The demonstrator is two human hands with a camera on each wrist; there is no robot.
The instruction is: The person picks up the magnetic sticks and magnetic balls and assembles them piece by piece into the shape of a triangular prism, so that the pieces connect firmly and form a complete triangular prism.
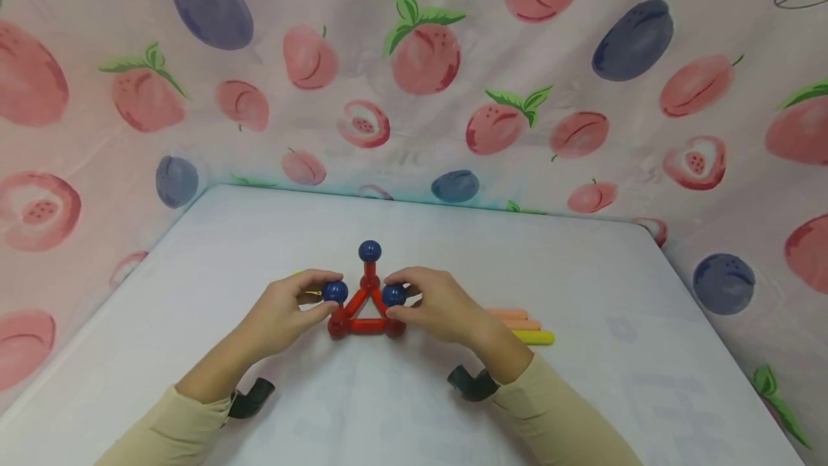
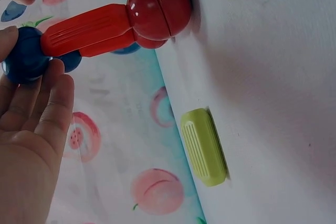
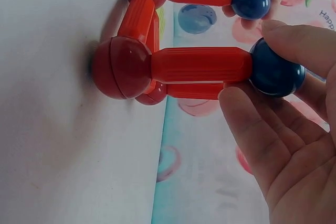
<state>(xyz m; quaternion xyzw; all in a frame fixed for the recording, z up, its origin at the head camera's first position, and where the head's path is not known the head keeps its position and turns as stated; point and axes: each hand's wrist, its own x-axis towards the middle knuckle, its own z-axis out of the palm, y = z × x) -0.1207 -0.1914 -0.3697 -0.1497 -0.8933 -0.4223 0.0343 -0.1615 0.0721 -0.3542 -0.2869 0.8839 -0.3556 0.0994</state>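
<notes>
A triangle of red rods (image 1: 367, 326) and red balls (image 1: 338, 327) lies on the table, with a red rod standing up from each corner. At the near left corner, my left hand (image 1: 281, 315) pinches the blue ball (image 1: 335, 291) on top of the upright rod. My right hand (image 1: 443, 305) pinches another blue ball (image 1: 394, 295), which touches the end of the near right upright rod (image 3: 202, 65) in the right wrist view. On the far upright a third blue ball (image 1: 369, 251) sits untouched.
Right of the frame, partly behind my right wrist, lie a yellow rod (image 1: 533, 337) and orange rods (image 1: 524, 325). A yellow-green rod (image 2: 203, 148) lies left of the frame. Patterned cloth (image 1: 388, 171) rises behind the white table (image 1: 336, 408).
</notes>
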